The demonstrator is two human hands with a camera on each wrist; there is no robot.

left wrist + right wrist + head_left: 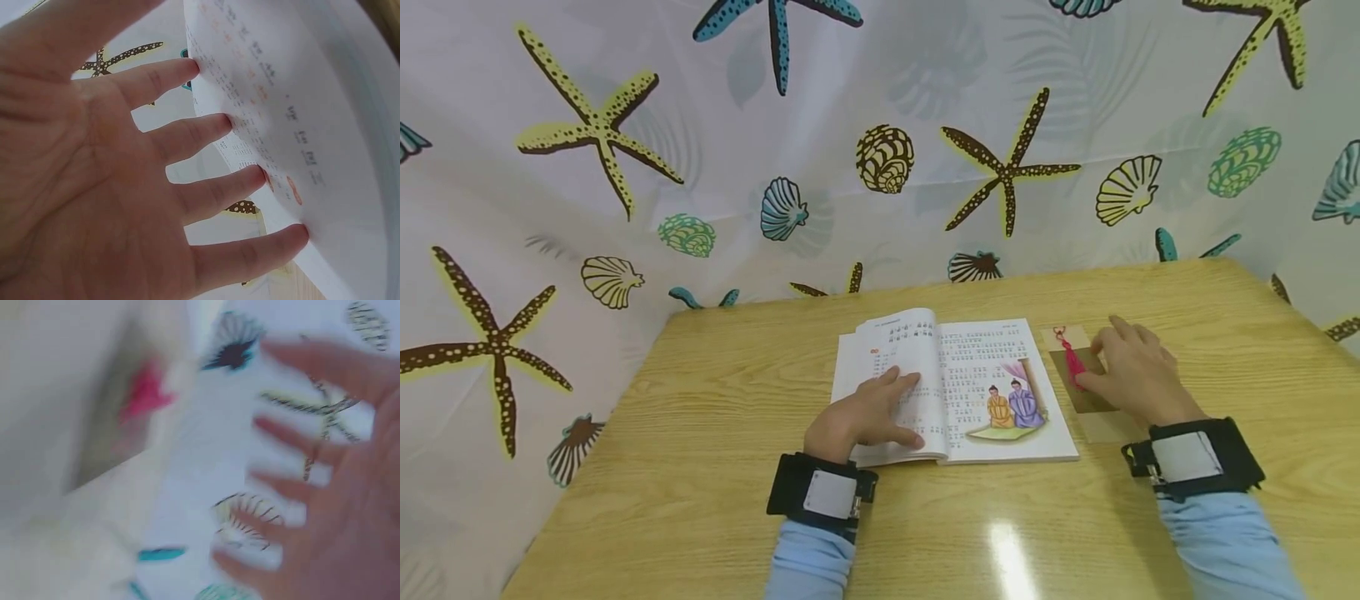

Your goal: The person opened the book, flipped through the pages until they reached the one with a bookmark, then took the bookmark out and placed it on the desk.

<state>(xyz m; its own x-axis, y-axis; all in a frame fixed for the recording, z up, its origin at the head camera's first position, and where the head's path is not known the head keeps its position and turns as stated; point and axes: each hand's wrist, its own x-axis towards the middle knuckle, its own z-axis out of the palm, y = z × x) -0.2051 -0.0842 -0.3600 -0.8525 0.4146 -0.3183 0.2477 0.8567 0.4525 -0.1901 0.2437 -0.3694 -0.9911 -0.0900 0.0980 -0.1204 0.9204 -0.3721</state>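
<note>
An open book (977,342) lies on the wooden table, its right page showing a picture of two robed figures. My left hand (867,414) rests on the left page, and in the left wrist view its fingertips (294,234) touch the printed paper. To the right of the book lies a flat bookmark card (1081,402) with a brown middle, pale ends and a pink tassel (1070,357). My right hand (1138,375) is over the card's right side, overlapping it in the head view. The blurred right wrist view has its fingers spread, apart from the tassel (145,394).
The wooden table (700,467) runs back to a hanging cloth (827,108) printed with starfish and shells. Each wrist wears a black strap (1206,458) with a pale plate, above light blue sleeves (811,554).
</note>
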